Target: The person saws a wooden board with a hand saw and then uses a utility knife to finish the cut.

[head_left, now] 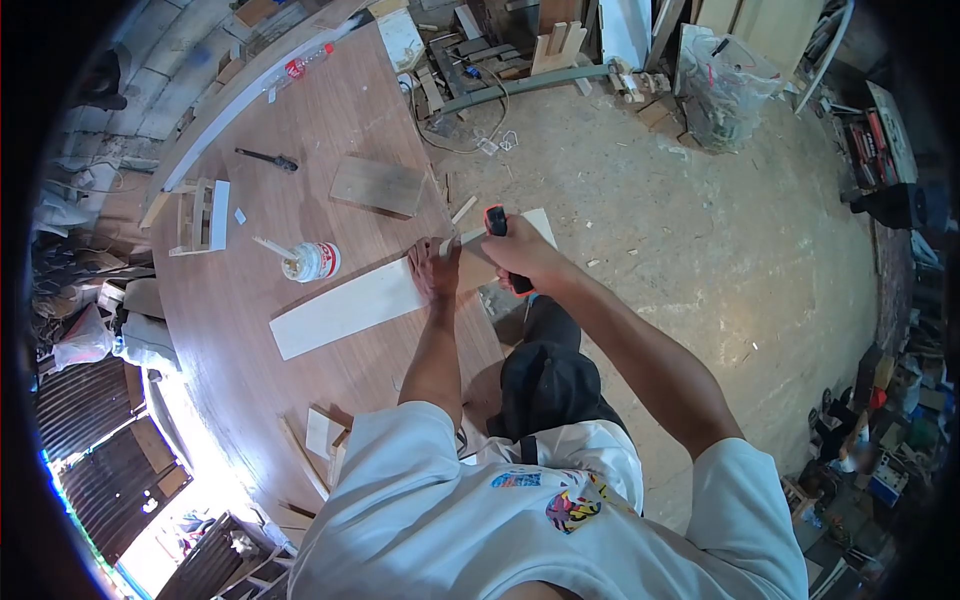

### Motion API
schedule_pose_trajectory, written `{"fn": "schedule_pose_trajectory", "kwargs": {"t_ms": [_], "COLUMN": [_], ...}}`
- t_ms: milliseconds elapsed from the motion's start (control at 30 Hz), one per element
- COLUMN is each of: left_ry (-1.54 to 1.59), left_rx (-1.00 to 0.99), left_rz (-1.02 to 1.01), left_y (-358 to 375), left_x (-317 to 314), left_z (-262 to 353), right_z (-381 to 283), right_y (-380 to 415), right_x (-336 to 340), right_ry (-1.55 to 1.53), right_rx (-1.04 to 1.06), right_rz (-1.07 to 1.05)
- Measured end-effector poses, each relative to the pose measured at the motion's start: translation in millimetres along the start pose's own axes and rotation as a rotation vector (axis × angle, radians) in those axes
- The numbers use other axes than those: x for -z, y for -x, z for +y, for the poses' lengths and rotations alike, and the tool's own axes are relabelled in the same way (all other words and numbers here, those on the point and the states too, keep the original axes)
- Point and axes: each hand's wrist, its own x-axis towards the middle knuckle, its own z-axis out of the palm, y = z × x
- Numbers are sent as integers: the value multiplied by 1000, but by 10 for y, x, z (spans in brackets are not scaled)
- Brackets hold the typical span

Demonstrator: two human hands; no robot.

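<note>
A long pale board (pixel 350 306) lies slantwise on the wooden table (pixel 390 348), its far right end jutting past the table edge. My left hand (pixel 434 270) presses on top of the board near that edge, fingers spread. My right hand (pixel 520 252) is wrapped round a black and red handle (pixel 497 221) over the overhanging part of the board. The rest of the tool is mostly hidden by the hand. Left of the board stands a white tub (pixel 318 262) with a stick in it. A flat wood block (pixel 378 185) lies beyond my left hand.
A dark tool (pixel 268 159), a small wooden frame (pixel 197 218) and a bottle (pixel 305 63) are on the table. Wood scraps (pixel 322 434) lie at its near side. On the floor stands a clear plastic bag (pixel 728 95). A person (pixel 850 440) is at the far right.
</note>
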Motion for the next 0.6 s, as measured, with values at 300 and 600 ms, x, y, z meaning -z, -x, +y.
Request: {"fn": "schedule_pose_trajectory", "kwargs": {"t_ms": [300,600], "left_ry": [29,26], "left_rx": [-45,-5], "left_rz": [55,-24], "left_y": [11,-21], "left_x": [-22,-26], "left_z": [-7,-17], "right_z": [-499,331], "right_y": [693,-515], "right_x": [62,46], "right_ry": [5,127], "right_rx": [-36,15], "right_rz": [-43,39]}}
